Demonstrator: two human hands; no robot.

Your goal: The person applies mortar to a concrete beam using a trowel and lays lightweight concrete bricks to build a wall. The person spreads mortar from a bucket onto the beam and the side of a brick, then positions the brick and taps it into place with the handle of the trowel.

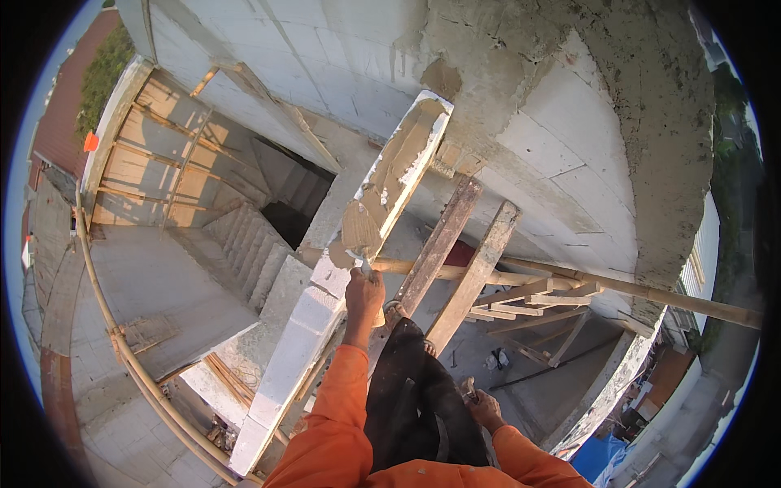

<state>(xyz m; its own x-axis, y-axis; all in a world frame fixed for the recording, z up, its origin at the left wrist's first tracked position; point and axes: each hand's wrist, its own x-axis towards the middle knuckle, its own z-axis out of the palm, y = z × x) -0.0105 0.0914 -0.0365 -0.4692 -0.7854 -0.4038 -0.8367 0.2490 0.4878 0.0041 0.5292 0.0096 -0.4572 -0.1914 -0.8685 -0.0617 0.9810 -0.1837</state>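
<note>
My left hand is closed round the handle of a trowel. The blade, smeared with grey mortar, lies on top of a narrow white block wall. Wet mortar covers the wall's top from the blade to the far end, with white edges showing along its sides. Lower on the right, my right hand is closed beside my dark trouser leg. A small piece of a thing sticks out from its fingers, too little to name.
My feet stand on wooden planks above a lower floor. A bamboo pole crosses beneath them. Wooden trestle pieces stand below on the right. Left of the wall, concrete stairs descend beside a dark opening. A partly plastered wall rises ahead.
</note>
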